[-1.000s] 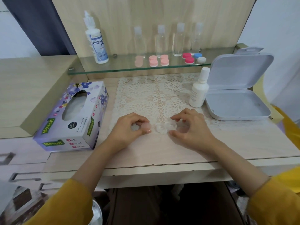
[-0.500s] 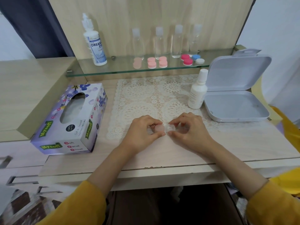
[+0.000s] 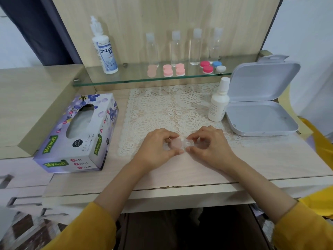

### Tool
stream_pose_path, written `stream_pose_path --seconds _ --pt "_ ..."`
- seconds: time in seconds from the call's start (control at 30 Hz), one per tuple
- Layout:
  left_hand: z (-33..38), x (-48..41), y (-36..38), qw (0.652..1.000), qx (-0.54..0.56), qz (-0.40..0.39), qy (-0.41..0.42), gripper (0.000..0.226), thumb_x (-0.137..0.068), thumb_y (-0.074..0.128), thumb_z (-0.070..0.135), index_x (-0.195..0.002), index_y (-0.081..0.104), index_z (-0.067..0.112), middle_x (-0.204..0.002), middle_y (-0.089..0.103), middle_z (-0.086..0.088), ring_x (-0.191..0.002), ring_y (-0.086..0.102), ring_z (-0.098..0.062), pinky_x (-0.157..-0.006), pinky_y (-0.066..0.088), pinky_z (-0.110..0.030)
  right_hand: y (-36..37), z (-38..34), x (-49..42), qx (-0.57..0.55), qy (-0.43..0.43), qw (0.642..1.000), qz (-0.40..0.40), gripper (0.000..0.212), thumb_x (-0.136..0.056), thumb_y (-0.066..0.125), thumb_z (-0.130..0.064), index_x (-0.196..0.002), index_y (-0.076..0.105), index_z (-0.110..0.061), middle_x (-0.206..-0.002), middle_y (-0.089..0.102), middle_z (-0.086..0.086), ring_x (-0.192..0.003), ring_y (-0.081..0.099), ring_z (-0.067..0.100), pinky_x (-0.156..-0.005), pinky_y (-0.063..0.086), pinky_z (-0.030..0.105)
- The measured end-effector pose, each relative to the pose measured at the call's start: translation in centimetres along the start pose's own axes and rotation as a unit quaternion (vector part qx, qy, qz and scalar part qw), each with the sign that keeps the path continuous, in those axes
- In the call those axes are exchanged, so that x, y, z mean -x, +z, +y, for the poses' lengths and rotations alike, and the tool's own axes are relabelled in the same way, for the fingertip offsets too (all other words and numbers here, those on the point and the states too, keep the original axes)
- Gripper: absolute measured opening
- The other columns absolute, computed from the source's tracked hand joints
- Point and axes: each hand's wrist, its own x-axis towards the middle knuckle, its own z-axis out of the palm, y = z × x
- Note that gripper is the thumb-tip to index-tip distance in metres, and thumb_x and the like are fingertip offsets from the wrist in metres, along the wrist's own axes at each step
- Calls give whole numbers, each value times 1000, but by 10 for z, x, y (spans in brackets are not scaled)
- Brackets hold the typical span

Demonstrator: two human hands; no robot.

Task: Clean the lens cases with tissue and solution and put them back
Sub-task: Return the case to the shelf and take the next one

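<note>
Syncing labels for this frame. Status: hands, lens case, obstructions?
Left hand pinches pale pink cap; right hand pinches clear lens case. Cap beside case, over lace mat. Tissue box and white bottle off to the sides, clear of hands.

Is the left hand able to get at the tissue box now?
Probably yes: the tissue box lies beside the left hand, nothing standing between, its opening facing up. But the hand pinches a pink cap, which must go down first.

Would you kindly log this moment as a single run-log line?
left hand: pinches pale pink round cap | right hand: holds clear plastic lens case | cap against case | over white lace mat
</note>
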Motion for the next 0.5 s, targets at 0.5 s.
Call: stream_pose_path --seconds 0.5 --pt "2 0 10 998 14 60 -28 43 -61 82 35 -97 65 18 -90 59 8 -82 52 -4 -79 38 -13 -1 2 -1 -12 -14 1000 -8 21 -65 79 -25 -83 73 -18 -75 57 -11 -75 50 12 -80 42 46"
